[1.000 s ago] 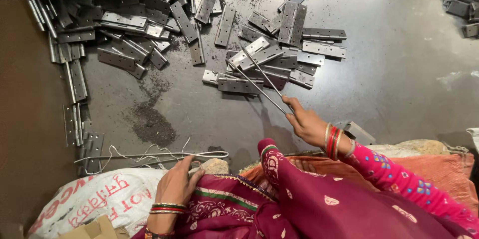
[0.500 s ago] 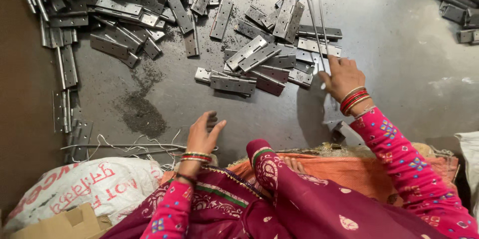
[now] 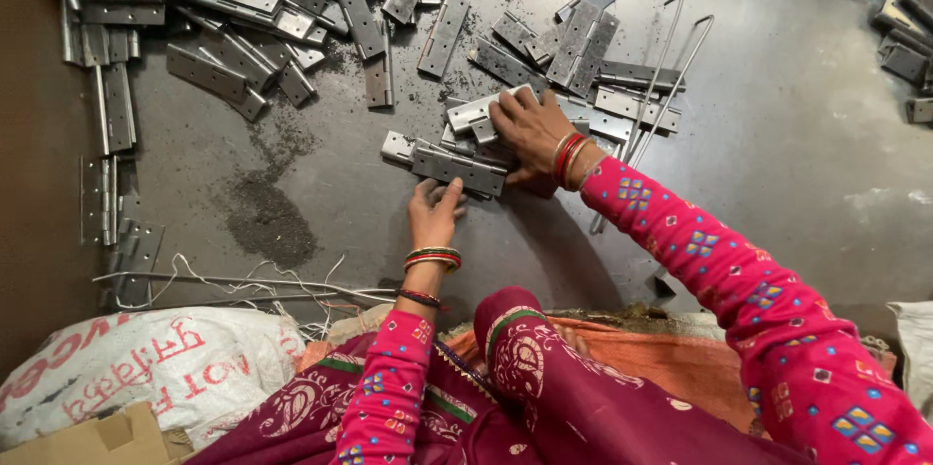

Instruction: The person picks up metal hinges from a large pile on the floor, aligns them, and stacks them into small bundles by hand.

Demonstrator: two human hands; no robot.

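Head view, straight down onto a dark floor (image 3: 797, 232) strewn with metal hinges. Left hand (image 3: 434, 214) flat, fingers loosely spread, tips touching the near edge of a long hinge (image 3: 459, 170); not closed on it. Hinge just beyond the fingertips at 12 o'clock, long axis running from 10 to 4 o'clock. Right hand (image 3: 533, 131) palm down on a small hinge stack (image 3: 476, 115), fingers curled over its top piece; grip on it likely, not certain. Stack at 10 o'clock from that hand, touching the long hinge. Wire loop (image 3: 671, 76) at 2 o'clock, untouched. Big hinge pile (image 3: 243, 18) at 11 o'clock, well apart. White sack (image 3: 126, 368) at 8 o'clock.
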